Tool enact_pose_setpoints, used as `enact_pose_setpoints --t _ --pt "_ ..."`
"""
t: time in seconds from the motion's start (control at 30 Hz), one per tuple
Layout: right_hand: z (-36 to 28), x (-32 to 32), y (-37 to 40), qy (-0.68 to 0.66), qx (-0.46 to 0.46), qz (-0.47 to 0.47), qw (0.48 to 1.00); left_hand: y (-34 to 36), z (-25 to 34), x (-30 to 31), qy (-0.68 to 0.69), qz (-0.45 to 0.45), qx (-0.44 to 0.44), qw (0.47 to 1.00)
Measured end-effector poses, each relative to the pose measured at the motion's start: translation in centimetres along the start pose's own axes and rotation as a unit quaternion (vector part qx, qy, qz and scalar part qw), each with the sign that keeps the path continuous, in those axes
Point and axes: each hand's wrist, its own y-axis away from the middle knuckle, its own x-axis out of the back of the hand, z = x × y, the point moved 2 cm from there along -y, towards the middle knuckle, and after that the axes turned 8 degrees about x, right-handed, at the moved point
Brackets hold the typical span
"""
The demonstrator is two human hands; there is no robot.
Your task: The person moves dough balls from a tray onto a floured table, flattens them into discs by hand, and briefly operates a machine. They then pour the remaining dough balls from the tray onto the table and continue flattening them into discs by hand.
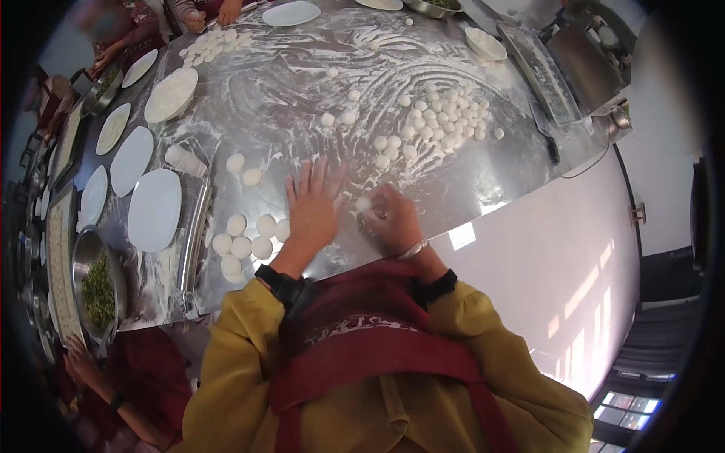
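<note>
My left hand point(313, 215) is spread palm-down over the floured metal table point(272, 83), its fingertips slightly blurred. Nothing shows in its grasp. Close beside its wrist lies a group of larger, slightly flattened dough pieces point(262, 248). My right hand point(394, 220) has its fingers curled in at the table's near side, with a small white dough ball point(364, 204) at its fingertips. Farther off to the right sits a big cluster of small dough balls point(445, 117). A few single balls point(327, 119) lie beyond my left hand.
A metal rolling pin point(195, 238) lies at the left, near white plates point(155, 210) and a steel bowl of chopped greens point(97, 287). Co-workers' hands point(84, 364) are at the left and far edges. A long tray point(538, 72) and dark-handled tool point(553, 149) lie right.
</note>
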Motion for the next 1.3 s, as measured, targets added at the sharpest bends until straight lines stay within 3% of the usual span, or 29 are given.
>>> enact_pose_setpoints --t 0.07,0.17,0.3,0.37,0.57,0.67,0.77,0.87,0.97,1.07,1.17,1.3 --pt "-0.9 -1.5 1.3 -0.024 0.039 -0.023 0.999 -0.2 -0.8 0.7 -0.004 0.002 0.021 1.000" --pt "-0.7 -2.4 1.7 0.097 0.205 0.027 0.974 -1.1 1.2 2.9 0.022 0.039 0.014 0.999" --pt "1.0 0.8 1.2 0.053 0.057 0.047 0.996 -1.8 6.1 2.9 0.062 0.063 -0.050 0.995" --pt "1.4 3.0 0.4 0.077 -0.020 0.090 0.993 -1.5 6.2 -0.5 0.067 0.039 -0.049 0.996" --pt "3.2 1.9 -5.2 0.178 0.131 0.085 0.972 -1.5 5.7 -1.9 0.029 0.018 -0.056 0.998" --pt "3.4 1.0 -5.9 0.231 0.086 0.071 0.967 -0.2 3.6 -1.6 -0.002 0.002 -0.027 1.000" --pt "2.6 0.9 -4.7 0.152 -0.003 0.019 0.988 0.2 1.3 -0.8 -0.013 0.001 0.001 1.000" --pt "1.6 0.0 -2.2 0.081 0.009 -0.033 0.996 0.3 0.2 -0.3 -0.024 -0.008 0.014 1.000" --pt "1.0 0.2 -1.9 0.094 0.014 0.061 0.994 0.3 0.0 -0.3 -0.030 -0.010 0.017 0.999" --pt "0.1 0.3 -2.7 0.165 0.117 0.066 0.977 0.4 -0.1 -0.5 -0.029 -0.005 0.017 0.999" --pt "1.7 -0.3 -3.2 0.152 0.078 0.024 0.985 0.3 0.0 -0.6 -0.024 0.001 0.017 1.000" --pt "0.9 -0.4 -1.7 0.038 -0.012 -0.013 0.999 0.4 -0.2 -0.6 -0.018 0.002 0.020 1.000"
